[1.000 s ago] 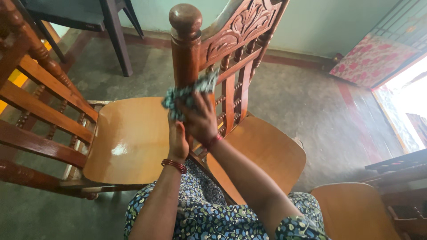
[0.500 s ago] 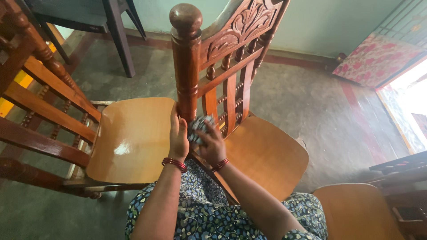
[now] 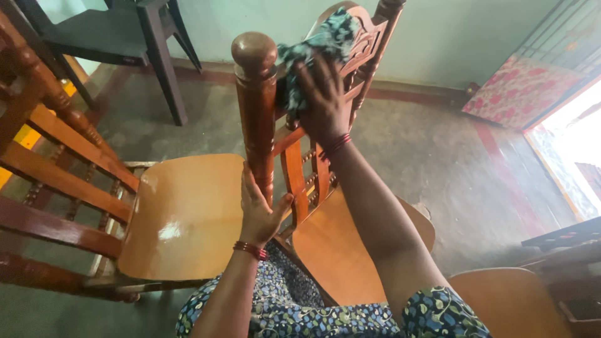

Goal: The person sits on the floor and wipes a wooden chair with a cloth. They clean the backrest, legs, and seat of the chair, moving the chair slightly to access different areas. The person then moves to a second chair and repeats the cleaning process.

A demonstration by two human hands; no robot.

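Head view, read from the left: I see a wooden chair (image 3: 56, 181) with slatted back rails at the frame's edge, and beside it a glossy tan seat (image 3: 188, 213) that belongs to the next chair along. Behind these, at the top left, a dark plastic chair (image 3: 125, 37) stands on the grey floor (image 3: 438, 163). Near the middle, my left hand (image 3: 260, 213) wraps around the lower part of the turned corner post (image 3: 255, 106), fingers closed on the wood, a red bangle at the wrist. The post rises to a round knob, and it belongs to the carved chair back (image 3: 350, 56) in front of me. Just right of the post, my right hand (image 3: 322, 100) lies spread with fingers apart, pressing a teal patterned cloth (image 3: 316, 50) flat against the carved top panel of that back. Below my forearm lies this chair's own tan seat (image 3: 338, 250). Further right, a pink floral mat (image 3: 519, 87) leans near a bright doorway.
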